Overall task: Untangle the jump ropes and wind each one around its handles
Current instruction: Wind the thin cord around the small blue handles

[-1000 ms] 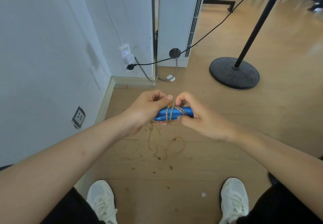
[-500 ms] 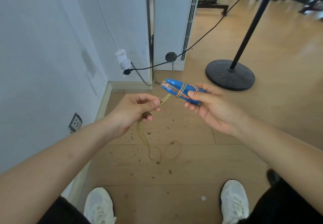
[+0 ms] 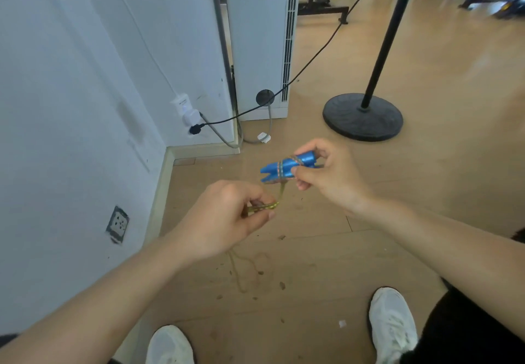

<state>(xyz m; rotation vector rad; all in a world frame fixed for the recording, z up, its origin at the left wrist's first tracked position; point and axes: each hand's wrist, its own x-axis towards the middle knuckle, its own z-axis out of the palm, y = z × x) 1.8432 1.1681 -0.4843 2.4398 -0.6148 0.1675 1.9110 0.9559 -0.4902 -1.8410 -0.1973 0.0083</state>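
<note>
Right hand [image 3: 326, 176]: thumb and fingers [image 3: 309, 147] clamped on the far end of a pair of blue plastic jump-rope handles [image 3: 279, 167]. The handles lie side by side in the air above the wooden floor [image 3: 426, 182], with several rope turns around their middle. Yellow-green braided rope [image 3: 281, 193] drops from the handles' underside to the left hand [image 3: 224, 219], pinched there between thumb and curled fingers. The loose tail below that hand is blurred and reaches the floor.
</note>
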